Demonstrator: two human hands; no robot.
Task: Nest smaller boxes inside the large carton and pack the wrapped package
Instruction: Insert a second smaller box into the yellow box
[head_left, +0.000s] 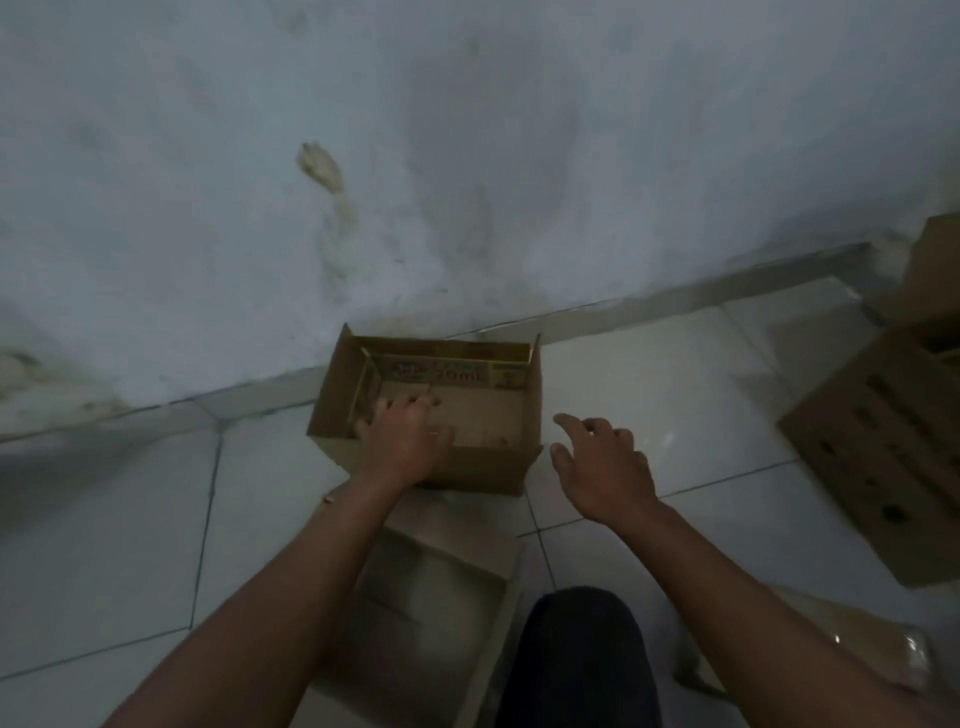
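Note:
An open brown cardboard carton (530, 395) stands on the tiled floor against the wall. A smaller printed box (457, 371), yellow-edged with "20mL" on its side, sits nested inside it. My left hand (402, 441) reaches over the carton's near wall, fingers spread flat on the bottom of the inner box. My right hand (605, 462) hovers just right of the carton, fingers apart, holding nothing. A clear-wrapped package (857, 644) lies on the floor at the lower right, partly behind my right forearm.
Another open carton (431, 597) lies on the floor close to me, under my left forearm. A large brown carton with round holes (883, 452) lies at the right, more boxes (940, 275) behind it. My dark-clothed knee (576, 660) is at the bottom.

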